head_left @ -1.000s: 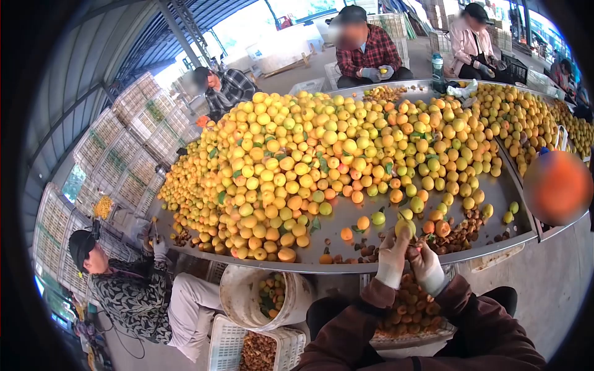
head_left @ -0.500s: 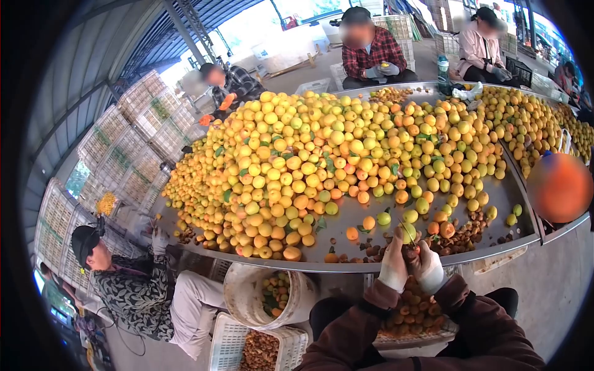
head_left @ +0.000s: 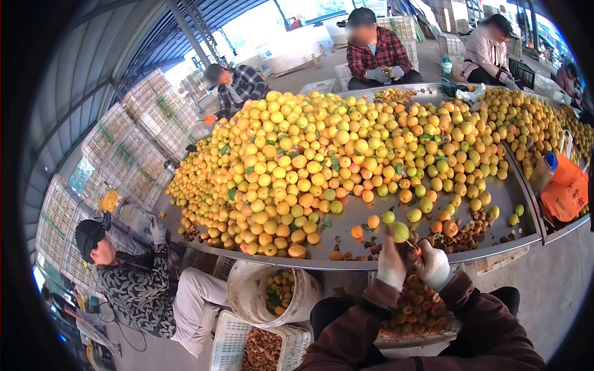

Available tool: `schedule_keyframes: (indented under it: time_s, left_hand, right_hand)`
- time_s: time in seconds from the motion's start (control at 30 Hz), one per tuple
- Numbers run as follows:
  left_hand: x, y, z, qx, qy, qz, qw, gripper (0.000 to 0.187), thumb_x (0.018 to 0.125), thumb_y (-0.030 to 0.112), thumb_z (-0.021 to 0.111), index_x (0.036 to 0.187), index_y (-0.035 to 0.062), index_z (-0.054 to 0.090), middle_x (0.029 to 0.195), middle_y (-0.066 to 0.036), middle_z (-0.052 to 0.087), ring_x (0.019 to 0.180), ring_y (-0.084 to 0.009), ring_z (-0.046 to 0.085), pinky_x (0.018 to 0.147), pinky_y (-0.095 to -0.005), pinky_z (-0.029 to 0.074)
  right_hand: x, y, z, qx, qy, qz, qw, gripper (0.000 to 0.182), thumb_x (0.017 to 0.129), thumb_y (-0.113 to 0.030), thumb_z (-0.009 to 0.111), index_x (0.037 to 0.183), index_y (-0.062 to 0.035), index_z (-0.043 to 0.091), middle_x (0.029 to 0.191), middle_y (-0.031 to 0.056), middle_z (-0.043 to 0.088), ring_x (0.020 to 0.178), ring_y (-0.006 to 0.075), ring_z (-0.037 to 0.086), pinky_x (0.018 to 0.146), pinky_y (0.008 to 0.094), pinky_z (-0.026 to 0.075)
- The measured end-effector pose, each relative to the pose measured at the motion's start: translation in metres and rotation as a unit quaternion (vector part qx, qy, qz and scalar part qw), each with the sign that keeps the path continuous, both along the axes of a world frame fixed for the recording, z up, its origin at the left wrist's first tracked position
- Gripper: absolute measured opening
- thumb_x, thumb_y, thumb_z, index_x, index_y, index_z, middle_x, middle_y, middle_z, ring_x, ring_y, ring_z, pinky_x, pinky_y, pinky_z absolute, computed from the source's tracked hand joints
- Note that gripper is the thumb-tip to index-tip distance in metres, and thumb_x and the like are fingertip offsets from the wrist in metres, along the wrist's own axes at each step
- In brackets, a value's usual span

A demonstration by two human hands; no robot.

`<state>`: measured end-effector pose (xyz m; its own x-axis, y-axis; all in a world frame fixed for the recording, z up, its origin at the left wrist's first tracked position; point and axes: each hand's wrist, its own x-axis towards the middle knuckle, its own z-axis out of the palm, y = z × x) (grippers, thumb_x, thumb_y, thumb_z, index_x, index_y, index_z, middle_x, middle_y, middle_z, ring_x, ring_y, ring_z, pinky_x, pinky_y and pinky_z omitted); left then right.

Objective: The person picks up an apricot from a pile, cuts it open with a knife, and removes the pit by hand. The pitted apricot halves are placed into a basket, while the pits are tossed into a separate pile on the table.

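A greenish-yellow apricot (head_left: 400,232) is held up in the fingers of my left hand (head_left: 391,264), just over the near edge of the metal table (head_left: 346,232). Close beside it, my gloved right hand (head_left: 431,266) is closed round a small tool with a red handle (head_left: 419,251). Its thin metal end points toward the fruit. Brown apricot pits (head_left: 467,237) lie on the table just past my right hand. Below my wrists, a crate holds many split orange apricots (head_left: 417,309).
A large heap of apricots (head_left: 297,167) covers much of the table. Left of my legs stand a white bucket (head_left: 250,303) with fruit and a white crate (head_left: 226,343) of pits. An orange bag (head_left: 564,188) sits at right. Several people work around the table.
The apricot in my left hand now shows its round side upward, and the thin tool end is drawn away from across it. The person at left has lifted a gloved hand slightly.
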<state>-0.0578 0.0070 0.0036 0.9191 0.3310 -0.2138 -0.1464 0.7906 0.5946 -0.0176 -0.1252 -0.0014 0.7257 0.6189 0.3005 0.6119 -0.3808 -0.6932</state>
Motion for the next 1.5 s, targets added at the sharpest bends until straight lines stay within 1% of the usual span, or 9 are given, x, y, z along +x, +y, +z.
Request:
schedule_keyframes:
  time_s: [0.1,0.17,0.33,0.4,0.43,0.5,0.7,1.2,1.5]
  left_hand:
    - [0.008,0.006,-0.024,-0.011,-0.029,0.015,0.999,0.045,0.103,0.042,0.041,0.112,0.0013,0.055,0.094,-0.009,0.063,0.089,-0.0207,0.062,0.081,-0.0337,0.05]
    - [0.013,-0.002,-0.057,0.559,-0.069,0.111,0.819,0.032,0.103,0.026,0.045,0.114,-0.0019,0.057,0.104,-0.008,0.064,0.093,-0.0208,0.062,0.084,-0.0283,0.048]
    - [-0.004,-0.036,-0.027,0.496,-0.026,-0.036,0.867,0.019,0.099,0.017,0.051,0.111,0.0065,0.061,0.109,-0.016,0.062,0.099,-0.0291,0.062,0.077,-0.0323,0.051]
    - [-0.006,-0.03,-0.021,0.803,-0.058,0.043,0.592,0.019,0.098,0.022,0.055,0.11,0.008,0.061,0.102,-0.015,0.063,0.095,-0.03,0.063,0.074,-0.0342,0.051]
    - [-0.005,-0.034,-0.02,0.803,-0.059,0.043,0.591,0.019,0.098,0.022,0.055,0.11,0.008,0.061,0.102,-0.015,0.063,0.095,-0.03,0.063,0.074,-0.0342,0.051]
    - [-0.002,-0.046,-0.017,0.522,-0.017,0.05,0.852,0.019,0.095,0.023,0.059,0.108,0.0081,0.059,0.093,-0.015,0.063,0.09,-0.0308,0.064,0.073,-0.0344,0.051]
    - [-0.001,-0.054,0.005,0.59,-0.035,0.147,0.793,0.02,0.093,0.021,0.062,0.103,0.0042,0.058,0.085,-0.013,0.062,0.08,-0.0318,0.065,0.067,-0.0355,0.051]
    - [0.013,-0.069,-0.037,0.726,0.012,0.189,0.662,0.015,0.093,0.008,0.052,0.108,0.0039,0.053,0.097,-0.018,0.057,0.09,-0.0382,0.06,0.072,-0.0398,0.05]
    - [0.012,-0.05,-0.067,0.57,0.025,0.037,0.821,0.025,0.098,0.015,0.046,0.118,0.0029,0.054,0.114,-0.015,0.06,0.104,-0.0283,0.06,0.09,-0.0356,0.048]
  right_hand:
    - [0.008,0.001,-0.013,0.142,0.045,-0.061,0.987,0.023,0.093,-0.021,0.055,0.103,0.0,0.052,0.073,0.0189,0.062,0.064,0.0348,0.065,0.056,0.0374,0.048]
    - [0.017,0.001,0.003,0.232,0.114,-0.107,0.96,0.024,0.097,-0.025,0.054,0.095,-0.0019,0.051,0.071,0.0099,0.055,0.066,0.015,0.054,0.06,0.0301,0.046]
    - [0.033,-0.005,-0.014,0.356,0.26,-0.093,0.893,0.024,0.098,-0.026,0.055,0.094,-0.0026,0.054,0.08,-0.0023,0.051,0.075,0.0072,0.046,0.067,0.0236,0.041]
    - [0.039,-0.005,-0.027,0.35,0.287,-0.108,0.885,0.025,0.098,-0.027,0.055,0.094,-0.0024,0.055,0.081,-0.0026,0.051,0.075,0.0068,0.046,0.067,0.0234,0.041]
    - [0.041,-0.005,-0.031,0.342,0.313,-0.122,0.878,0.026,0.098,-0.028,0.055,0.094,-0.0023,0.056,0.081,-0.0029,0.052,0.075,0.0063,0.046,0.067,0.0232,0.041]
    - [0.041,-0.003,-0.027,0.36,0.328,-0.119,0.865,0.025,0.097,-0.027,0.056,0.093,-0.0022,0.057,0.082,-0.002,0.053,0.075,0.0065,0.047,0.067,0.0235,0.042]
    - [0.027,0.001,0.004,0.431,0.441,-0.123,0.778,0.023,0.093,-0.026,0.06,0.092,-0.0036,0.058,0.081,-0.0012,0.057,0.072,0.0085,0.052,0.063,0.0254,0.044]
    - [0.029,0.008,-0.018,0.402,0.278,-0.199,0.849,0.007,0.085,-0.004,0.056,0.081,-0.001,0.052,0.069,-0.001,0.051,0.063,0.0061,0.043,0.055,0.0252,0.038]
    - [0.015,0.005,-0.011,0.285,0.064,-0.141,0.946,0.003,0.079,0.0,0.048,0.082,-0.0004,0.047,0.068,0.0024,0.046,0.067,0.0083,0.041,0.056,0.0263,0.037]
